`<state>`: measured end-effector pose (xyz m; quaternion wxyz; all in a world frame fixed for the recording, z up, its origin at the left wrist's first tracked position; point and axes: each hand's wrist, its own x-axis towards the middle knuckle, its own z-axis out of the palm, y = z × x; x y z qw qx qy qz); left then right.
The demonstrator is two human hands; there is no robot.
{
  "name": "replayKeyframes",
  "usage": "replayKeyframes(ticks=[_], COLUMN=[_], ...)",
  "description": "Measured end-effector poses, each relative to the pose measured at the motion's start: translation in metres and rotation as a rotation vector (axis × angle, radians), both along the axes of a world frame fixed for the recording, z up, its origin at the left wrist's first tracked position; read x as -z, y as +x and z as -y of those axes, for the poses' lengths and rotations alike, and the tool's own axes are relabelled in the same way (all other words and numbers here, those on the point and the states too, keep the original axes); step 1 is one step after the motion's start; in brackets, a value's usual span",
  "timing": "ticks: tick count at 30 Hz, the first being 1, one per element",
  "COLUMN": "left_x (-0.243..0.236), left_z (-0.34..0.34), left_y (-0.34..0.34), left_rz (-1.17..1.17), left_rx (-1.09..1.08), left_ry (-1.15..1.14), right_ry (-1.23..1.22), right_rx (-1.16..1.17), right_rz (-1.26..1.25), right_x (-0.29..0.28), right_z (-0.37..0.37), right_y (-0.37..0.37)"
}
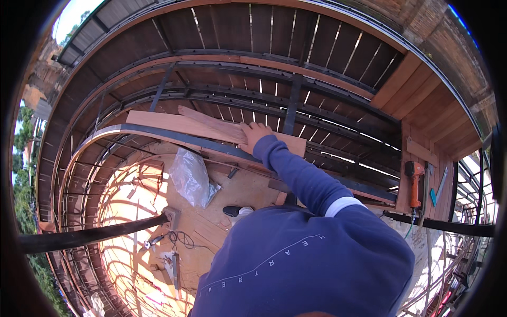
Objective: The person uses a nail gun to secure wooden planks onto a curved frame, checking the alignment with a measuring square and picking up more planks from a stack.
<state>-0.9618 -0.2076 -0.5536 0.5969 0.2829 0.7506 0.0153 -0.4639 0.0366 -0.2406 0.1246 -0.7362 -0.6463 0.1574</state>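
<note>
My right hand [256, 136], at the end of a dark blue sleeve with a white band, reaches forward to a narrow wedge-shaped wooden board [214, 126]. Its fingers curl over the board's right end, with the thumb on the near side. That board lies at a slant on a longer, paler plank [158, 122], which rests along a curved metal rail [206, 143]. The plank continues to the right beyond my wrist. My left hand is out of sight.
An orange-and-black power tool [414, 184] lies on wooden boards at the right. Below, a clear plastic bag [193, 177], a corded tool [153, 241] and wood offcuts lie on the floor. A dark bar [95, 235] crosses the left side. Gapped dark slats [338, 47] rise ahead in curved tiers.
</note>
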Motion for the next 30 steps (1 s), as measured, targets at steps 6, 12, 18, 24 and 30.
replayKeyframes(ticks=[6, 12, 18, 24, 30], left_x=[-0.043, -0.066, 0.007, -0.011, -0.026], left_z=[-0.127, -0.163, -0.088, -0.101, -0.16], left_y=[-0.02, -0.093, -0.2, -0.185, -0.183], left_rz=[-0.01, 0.035, 0.225, 0.008, 0.012], left_rx=[-0.153, -0.336, -0.305, -0.097, -0.118], left_ry=[0.224, 0.404, -0.013, -0.159, -0.091], right_ry=[-0.066, -0.07, -0.072, -0.01, 0.033], right_rx=[0.011, -0.036, -0.007, -0.023, -0.035], right_rz=[0.154, -0.031, -0.109, -0.153, -0.14], right_x=[0.005, 0.005, -0.022, 0.008, 0.0], right_z=[-0.001, -0.024, -0.046, -0.068, -0.075], right_y=[0.001, -0.004, -0.026, -0.04, -0.061])
